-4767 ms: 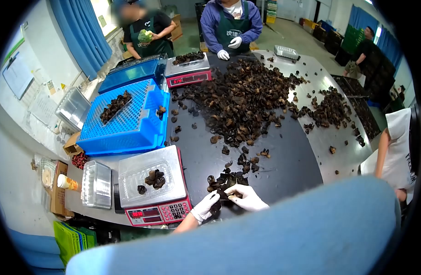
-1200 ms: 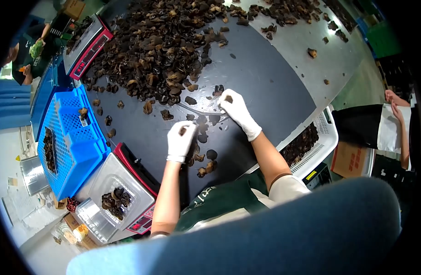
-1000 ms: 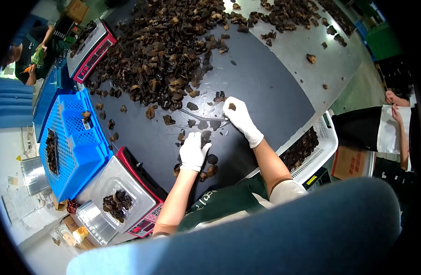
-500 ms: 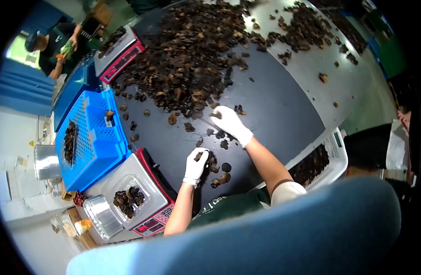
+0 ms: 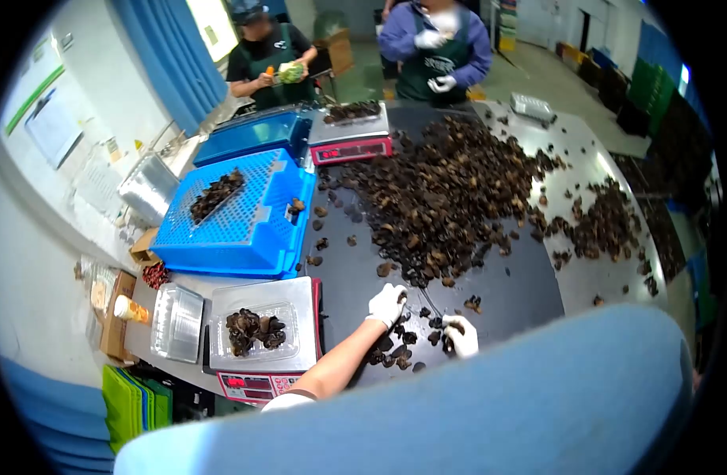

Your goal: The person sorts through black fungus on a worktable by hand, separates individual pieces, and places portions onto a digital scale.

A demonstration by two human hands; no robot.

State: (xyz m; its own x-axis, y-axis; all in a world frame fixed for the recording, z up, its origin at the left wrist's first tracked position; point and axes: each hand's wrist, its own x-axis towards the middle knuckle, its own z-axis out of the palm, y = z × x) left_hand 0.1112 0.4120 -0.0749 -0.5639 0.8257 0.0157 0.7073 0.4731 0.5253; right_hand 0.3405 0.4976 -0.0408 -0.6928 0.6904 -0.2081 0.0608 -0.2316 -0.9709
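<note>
My left hand (image 5: 388, 306), in a white glove, is closed on a small dark piece at the near edge of the big pile of dark, curled mushroom-like pieces (image 5: 434, 198). To its right and nearer to me, my right hand (image 5: 461, 336), also gloved, has curled fingers around a dark piece. Several loose pieces (image 5: 400, 354) lie on the dark mat (image 5: 521, 277) between and below the hands. At the left, a clear tray (image 5: 291, 317) with dark pieces (image 5: 254, 331) rests on a red scale (image 5: 256, 385).
A blue crate (image 5: 221, 229) bears a filled tray (image 5: 217, 195). Behind it is a second scale (image 5: 351, 150). Stacked clear trays (image 5: 177, 322) stand left of the near scale. Across the table are two people, one (image 5: 272, 59) holding a green vegetable, the other (image 5: 434, 51) in gloves.
The view has tilted up and turned, showing the far side of the table. My left hand has moved forward to the pile's edge; my right hand has come back from it towards the loose pieces.
</note>
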